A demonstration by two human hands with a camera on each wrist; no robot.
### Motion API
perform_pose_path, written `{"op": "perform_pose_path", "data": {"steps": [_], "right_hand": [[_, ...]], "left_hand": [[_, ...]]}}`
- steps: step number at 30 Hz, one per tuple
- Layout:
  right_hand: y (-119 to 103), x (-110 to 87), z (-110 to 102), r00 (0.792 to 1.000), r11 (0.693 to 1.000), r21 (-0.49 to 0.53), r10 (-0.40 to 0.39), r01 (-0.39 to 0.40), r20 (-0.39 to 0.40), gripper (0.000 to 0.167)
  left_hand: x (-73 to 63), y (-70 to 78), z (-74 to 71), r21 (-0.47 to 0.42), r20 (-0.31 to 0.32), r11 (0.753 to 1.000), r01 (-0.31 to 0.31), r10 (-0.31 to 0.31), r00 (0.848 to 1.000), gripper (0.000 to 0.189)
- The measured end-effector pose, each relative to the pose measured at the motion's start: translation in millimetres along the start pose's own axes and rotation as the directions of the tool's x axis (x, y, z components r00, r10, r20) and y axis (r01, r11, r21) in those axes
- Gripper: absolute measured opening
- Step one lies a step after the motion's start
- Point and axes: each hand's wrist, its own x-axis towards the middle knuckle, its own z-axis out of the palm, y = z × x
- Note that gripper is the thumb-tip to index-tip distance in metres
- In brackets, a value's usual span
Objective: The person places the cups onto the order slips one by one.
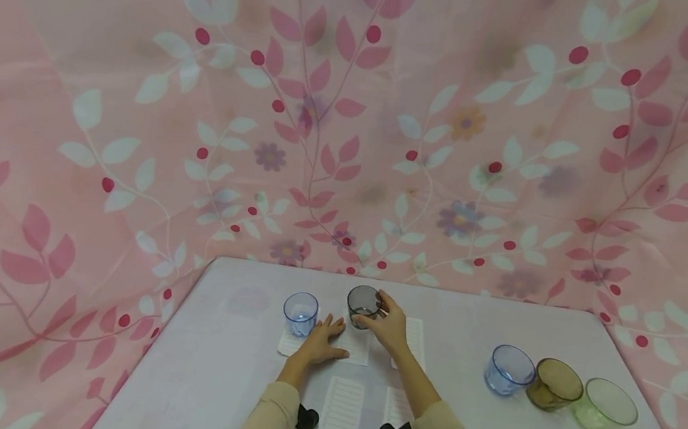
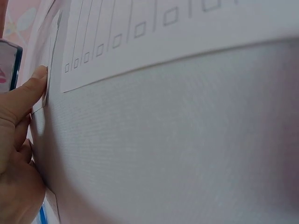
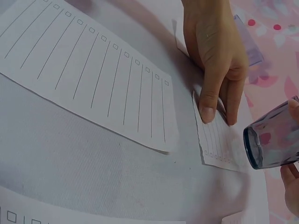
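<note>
My right hand (image 1: 389, 329) holds a grey transparent glass cup (image 1: 363, 306) by its side, thumb and fingers around it, near the table's far edge. In the right wrist view the cup (image 3: 270, 142) is at the right, its dark rim toward the left. My left hand (image 1: 322, 342) lies with spread fingers on a lined paper sheet (image 1: 356, 352); the right wrist view has its thumb and fingertips on that sheet (image 3: 212, 140). Just left of this hand stands a blue transparent glass cup (image 1: 300, 315), next to a sheet partly covered by the hand.
Blue (image 1: 510, 371), amber (image 1: 555, 385) and pale green (image 1: 606, 408) glass bowls stand in a row at the right of the white table (image 1: 202, 369). More lined sheets lie at the front (image 1: 339, 421) and beyond my right forearm (image 1: 416, 334). A floral cloth (image 1: 328, 134) hangs behind.
</note>
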Motion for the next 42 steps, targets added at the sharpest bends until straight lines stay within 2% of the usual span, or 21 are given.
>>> {"op": "perform_pose_path", "data": {"steps": [4,7,18,33,42], "right_hand": [[2,-1.0,5,1.000,1.000,-0.022,0.011,-0.011,0.015,0.081],[2,-2.2,9,1.000,0.999,-0.022,0.028,-0.028,0.012,0.080],[7,-8.2,15,1.000,1.000,-0.023,-0.003,0.003,-0.006,0.077],[9,-16.6,10,0.998,1.000,-0.008,0.017,-0.017,0.054,0.080],[9,-19.5,7,0.995,1.000,0.007,0.000,-0.001,0.099,0.080]], "left_hand": [[-0.7,0.4,0.6,0.003,-0.005,1.000,0.013,-0.013,1.000,0.070],[-0.9,0.8,0.6,0.012,-0.007,1.000,0.000,0.000,1.000,0.069],[0.8,-1.8,1.7,0.023,-0.010,0.999,-0.028,0.029,1.000,0.069],[0.0,-1.4,2.8,0.012,-0.033,0.999,-0.038,0.038,0.999,0.069],[0.7,-2.8,2.9,0.008,-0.031,0.999,-0.036,0.036,0.999,0.067]]}}
